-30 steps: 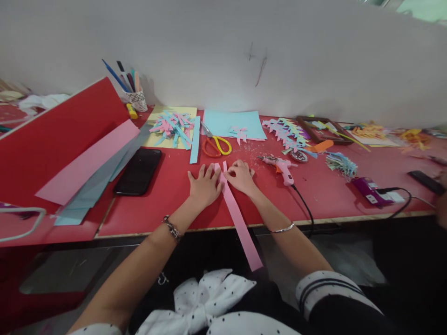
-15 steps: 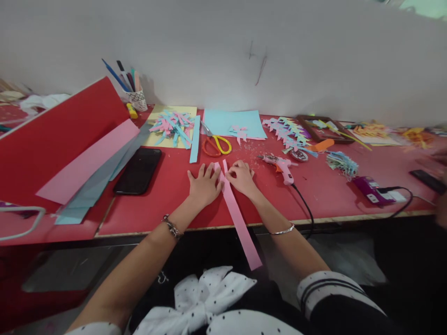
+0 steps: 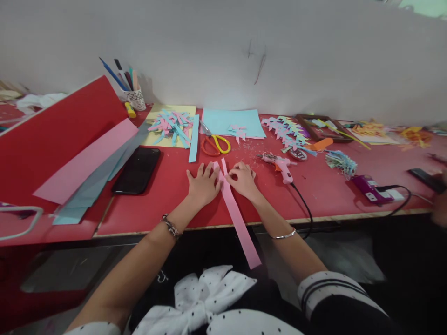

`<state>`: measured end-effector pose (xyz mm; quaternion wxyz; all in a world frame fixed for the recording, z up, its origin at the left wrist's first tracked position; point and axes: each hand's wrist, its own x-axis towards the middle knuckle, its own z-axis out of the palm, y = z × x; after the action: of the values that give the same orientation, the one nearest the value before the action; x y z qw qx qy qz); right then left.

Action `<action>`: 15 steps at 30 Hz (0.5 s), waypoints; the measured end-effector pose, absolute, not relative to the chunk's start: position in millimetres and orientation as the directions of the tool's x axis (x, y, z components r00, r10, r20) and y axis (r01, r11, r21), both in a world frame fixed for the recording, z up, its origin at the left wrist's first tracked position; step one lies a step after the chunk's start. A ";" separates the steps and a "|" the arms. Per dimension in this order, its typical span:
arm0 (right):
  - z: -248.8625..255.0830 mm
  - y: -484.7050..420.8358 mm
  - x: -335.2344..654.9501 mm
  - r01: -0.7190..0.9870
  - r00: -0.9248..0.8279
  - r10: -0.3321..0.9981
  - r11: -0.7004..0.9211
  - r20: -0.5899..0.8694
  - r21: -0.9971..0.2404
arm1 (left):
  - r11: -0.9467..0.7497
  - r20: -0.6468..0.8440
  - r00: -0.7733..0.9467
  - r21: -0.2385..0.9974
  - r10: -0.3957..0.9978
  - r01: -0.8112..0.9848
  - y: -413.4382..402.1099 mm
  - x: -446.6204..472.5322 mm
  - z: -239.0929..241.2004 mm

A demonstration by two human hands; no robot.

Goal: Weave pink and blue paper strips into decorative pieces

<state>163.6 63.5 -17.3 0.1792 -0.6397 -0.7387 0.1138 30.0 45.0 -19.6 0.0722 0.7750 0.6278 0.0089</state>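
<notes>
A long pink paper strip (image 3: 240,228) runs from the table over its front edge, its upper end split into two narrow tails. My left hand (image 3: 204,186) lies flat with fingers spread, its fingertips resting on the strip's left tail. Thumb and forefinger of my right hand (image 3: 243,180) are pinched on the strip near the split. Just beyond the hands are scissors (image 3: 223,145) with yellow and red handles, and a narrow blue strip (image 3: 194,139). To the right of my right hand lies a pink hot glue gun (image 3: 281,165).
A black phone (image 3: 137,171) and stacked pink and blue paper (image 3: 87,160) lie left, by a red board (image 3: 66,144). Cut strips (image 3: 171,125) pile at the back. At right are a purple power adapter (image 3: 372,190), a wooden frame (image 3: 314,132) and another person's hand (image 3: 440,209).
My hands and the pink strip stay almost in place. The view has shifted very slightly, and the other person's hand at the far right has moved.
</notes>
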 end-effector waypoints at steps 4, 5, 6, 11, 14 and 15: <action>-16.9 63.3 164.0 0.904 -0.105 0.988 0.141 0.112 -0.403 | -0.209 -0.080 0.220 0.124 0.972 0.970 45.0 29.6 -18.9; -16.8 63.2 164.2 0.903 -0.102 0.989 0.139 0.110 -0.407 | -0.208 -0.081 0.218 0.123 0.972 0.970 45.0 29.6 -18.8; -16.8 62.9 164.3 0.902 -0.102 0.989 0.138 0.110 -0.409 | -0.205 -0.083 0.215 0.121 0.973 0.971 45.1 29.8 -18.6; -15.5 60.9 164.9 0.896 -0.123 0.986 0.157 0.109 -0.415 | -0.191 -0.091 0.203 0.119 0.975 0.974 45.4 32.0 -18.8; -14.4 60.0 165.0 0.894 -0.117 0.988 0.148 0.098 -0.423 | -0.173 -0.094 0.185 0.124 0.978 0.977 45.6 33.5 -19.2; -14.2 60.0 165.2 0.892 -0.115 0.989 0.144 0.093 -0.429 | -0.170 -0.091 0.183 0.127 0.979 0.977 45.6 33.8 -19.3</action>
<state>165.2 60.0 -14.2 0.1806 -0.6401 -0.7346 0.1343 33.8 45.6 -19.3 0.0782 0.7650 0.6393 0.0057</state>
